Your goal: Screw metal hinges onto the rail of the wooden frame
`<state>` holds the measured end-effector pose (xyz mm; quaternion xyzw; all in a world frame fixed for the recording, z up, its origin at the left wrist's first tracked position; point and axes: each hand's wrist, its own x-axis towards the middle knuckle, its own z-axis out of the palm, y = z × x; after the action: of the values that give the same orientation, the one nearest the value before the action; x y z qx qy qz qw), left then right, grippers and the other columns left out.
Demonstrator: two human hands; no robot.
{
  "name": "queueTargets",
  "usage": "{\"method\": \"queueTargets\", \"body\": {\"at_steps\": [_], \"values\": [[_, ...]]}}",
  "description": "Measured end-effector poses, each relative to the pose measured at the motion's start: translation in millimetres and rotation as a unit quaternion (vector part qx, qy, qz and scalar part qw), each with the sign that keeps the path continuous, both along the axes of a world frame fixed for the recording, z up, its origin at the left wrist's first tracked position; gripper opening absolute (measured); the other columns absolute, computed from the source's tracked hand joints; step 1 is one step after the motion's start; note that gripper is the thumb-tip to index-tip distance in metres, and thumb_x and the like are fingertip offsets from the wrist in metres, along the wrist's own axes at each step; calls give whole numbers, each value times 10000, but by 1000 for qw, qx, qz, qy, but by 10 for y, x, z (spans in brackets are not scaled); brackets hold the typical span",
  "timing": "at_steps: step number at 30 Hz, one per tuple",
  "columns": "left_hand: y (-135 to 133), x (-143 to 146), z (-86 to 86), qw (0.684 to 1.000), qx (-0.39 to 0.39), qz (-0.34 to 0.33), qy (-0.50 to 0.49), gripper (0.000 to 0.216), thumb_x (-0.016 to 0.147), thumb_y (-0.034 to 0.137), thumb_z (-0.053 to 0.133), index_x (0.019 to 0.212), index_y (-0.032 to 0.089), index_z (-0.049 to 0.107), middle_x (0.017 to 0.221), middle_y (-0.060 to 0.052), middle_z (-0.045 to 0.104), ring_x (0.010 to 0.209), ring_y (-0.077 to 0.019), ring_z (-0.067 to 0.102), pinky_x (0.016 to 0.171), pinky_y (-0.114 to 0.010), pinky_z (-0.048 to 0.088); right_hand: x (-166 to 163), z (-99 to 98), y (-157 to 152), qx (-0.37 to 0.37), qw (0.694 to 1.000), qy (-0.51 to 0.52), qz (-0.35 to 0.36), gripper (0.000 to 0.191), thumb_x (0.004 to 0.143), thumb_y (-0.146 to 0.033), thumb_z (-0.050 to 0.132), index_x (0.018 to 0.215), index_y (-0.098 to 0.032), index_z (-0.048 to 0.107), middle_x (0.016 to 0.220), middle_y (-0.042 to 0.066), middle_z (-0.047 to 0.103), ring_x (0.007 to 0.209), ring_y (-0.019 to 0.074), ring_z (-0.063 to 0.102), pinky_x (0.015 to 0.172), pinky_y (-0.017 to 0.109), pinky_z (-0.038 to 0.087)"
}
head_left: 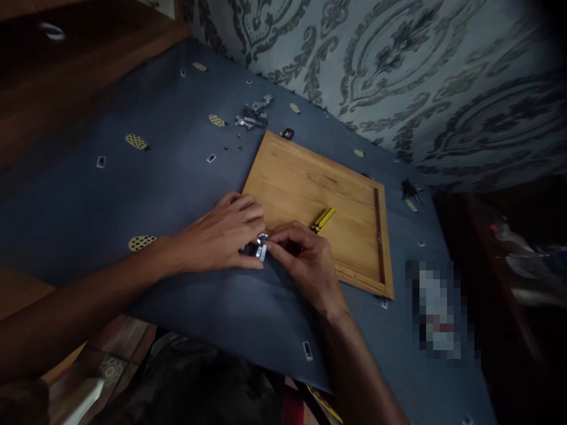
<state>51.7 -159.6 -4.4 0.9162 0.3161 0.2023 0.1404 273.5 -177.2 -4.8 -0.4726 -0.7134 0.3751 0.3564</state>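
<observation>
A wooden panel with a raised frame point(354, 248) lies flat on a blue cloth point(155, 195). At its near left corner both my hands meet over a small shiny metal fitting point(261, 247). My left hand point(221, 236) rests on the cloth with fingers curled against the fitting. My right hand point(301, 260) pinches the fitting from the other side, lying partly on the panel. A yellow-and-black tool point(323, 219) lies on the panel just beyond my right hand.
A pile of metal hardware point(252, 115) and small screws sits beyond the panel's far corner. Dark keys or parts point(410, 192) lie to its right. Patterned wallpaper point(398, 71) rises behind. A blurred-out object point(438, 313) lies at right.
</observation>
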Motion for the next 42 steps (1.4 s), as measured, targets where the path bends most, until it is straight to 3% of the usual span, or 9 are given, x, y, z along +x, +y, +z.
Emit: {"method": "queueTargets", "body": {"at_steps": [5,8,15,26,42], "values": [[0,-3,9,1000,1,-1,0,323,950,453,772,905,177,610,1053,-67,643,1104,-280,551,1018,-443,412,37,55,-11,-8,1000,4,-15,52,856,-263,819,832,-229,787,786,12,731,676,141,636,633,280,516],[3,-3,-7,1000,4,2,-7,319,943,447,781,901,178,614,1050,-66,642,1109,-280,551,1017,-441,417,49,60,-26,25,1000,-6,-1,23,885,-245,806,906,-234,810,799,8,728,677,135,626,635,271,516],[4,-6,-44,1000,9,4,-7,358,922,466,807,890,176,600,1052,-68,634,1114,-285,548,1035,-454,415,56,5,-44,82,995,-45,46,173,970,-220,730,1059,-294,859,899,40,751,836,180,716,741,310,575],[9,-5,-34,1000,5,2,-9,333,932,454,789,892,179,606,1072,-76,640,1127,-288,548,1031,-448,420,85,-18,-39,134,988,-40,64,174,966,-179,722,1007,-291,848,900,36,762,830,178,729,735,319,583],[7,-7,-57,1000,14,1,-10,359,923,468,803,885,175,599,1046,-72,638,1094,-285,558,1005,-454,436,110,-43,-30,144,986,-50,68,177,965,-171,710,984,-288,842,923,29,765,829,167,741,746,311,601]]}}
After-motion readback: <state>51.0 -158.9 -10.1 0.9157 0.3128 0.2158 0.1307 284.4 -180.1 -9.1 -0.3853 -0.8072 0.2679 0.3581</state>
